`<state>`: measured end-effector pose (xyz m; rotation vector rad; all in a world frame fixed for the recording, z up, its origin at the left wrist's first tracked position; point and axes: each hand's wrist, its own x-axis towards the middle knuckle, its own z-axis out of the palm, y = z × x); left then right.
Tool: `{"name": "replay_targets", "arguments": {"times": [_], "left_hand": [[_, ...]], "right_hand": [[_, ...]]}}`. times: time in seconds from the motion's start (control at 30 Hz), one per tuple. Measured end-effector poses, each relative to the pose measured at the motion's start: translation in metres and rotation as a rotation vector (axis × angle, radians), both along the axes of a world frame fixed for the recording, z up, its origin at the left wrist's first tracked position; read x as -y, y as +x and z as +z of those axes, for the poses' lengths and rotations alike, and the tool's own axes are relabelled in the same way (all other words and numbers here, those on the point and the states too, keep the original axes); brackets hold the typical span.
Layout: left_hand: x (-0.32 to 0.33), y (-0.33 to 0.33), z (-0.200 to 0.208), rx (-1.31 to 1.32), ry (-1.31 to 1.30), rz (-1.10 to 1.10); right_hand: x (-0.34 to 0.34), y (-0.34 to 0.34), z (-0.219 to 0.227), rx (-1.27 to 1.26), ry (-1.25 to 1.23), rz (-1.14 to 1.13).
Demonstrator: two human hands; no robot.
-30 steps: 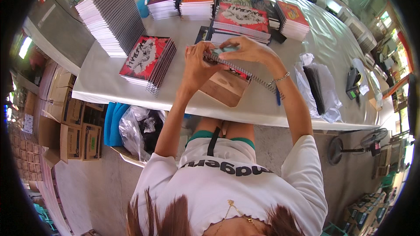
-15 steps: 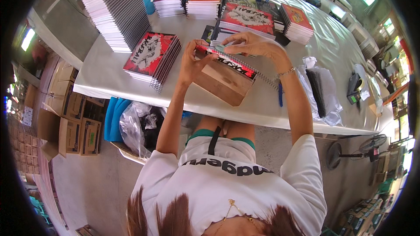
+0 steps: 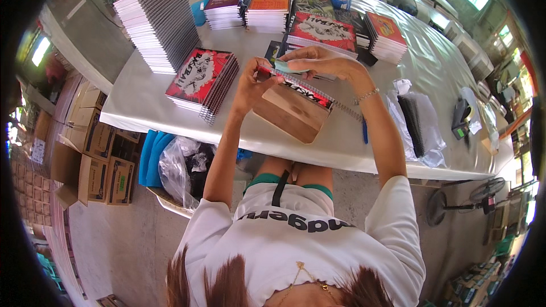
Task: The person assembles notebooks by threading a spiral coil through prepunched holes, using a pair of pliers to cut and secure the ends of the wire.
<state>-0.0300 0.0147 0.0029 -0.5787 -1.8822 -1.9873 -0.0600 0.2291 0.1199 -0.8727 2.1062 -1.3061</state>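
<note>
A notebook with a red, black and white cover (image 3: 310, 94) stands tilted against a wooden block (image 3: 291, 115) at the table's front edge. My left hand (image 3: 252, 86) is closed on the notebook's left end, thumb toward me. A wire spiral (image 3: 348, 111) runs along its edge and sticks out past the right end. Over the spiral edge, my right hand (image 3: 330, 63) pinches a small pale green flat piece (image 3: 291, 67), whose kind I cannot make out. Beside the loose spiral end lies a blue-handled tool (image 3: 365, 132), partly hidden by my right forearm.
Left of my hands sits a short stack of red notebooks (image 3: 200, 74), with a tall notebook stack (image 3: 156, 23) behind. More notebook piles (image 3: 324, 31) stand at the back. Black spirals in plastic (image 3: 410, 125) and a tape dispenser (image 3: 459, 126) lie right. Below are cardboard boxes (image 3: 99, 162).
The view has shifted slightly, so the table sits a little lower. The pale green piece shows more plainly in my right fingers; my left hand keeps its grip on the notebook.
</note>
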Motion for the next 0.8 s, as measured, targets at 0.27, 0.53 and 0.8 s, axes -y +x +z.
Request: {"name": "replay_targets", "arguments": {"times": [0.27, 0.53, 0.8], "left_hand": [[-0.002, 0.002, 0.003, 0.054, 0.109, -0.065], [0.007, 0.002, 0.002, 0.094, 0.114, -0.079], [0.008, 0.002, -0.002, 0.126, 0.171, -0.139]], "right_hand": [[0.003, -0.025, -0.013, 0.026, -0.066, -0.072], [0.008, -0.046, -0.014, -0.044, 0.211, -0.030], [0.016, -0.038, -0.017, 0.013, -0.021, -0.001]]}}
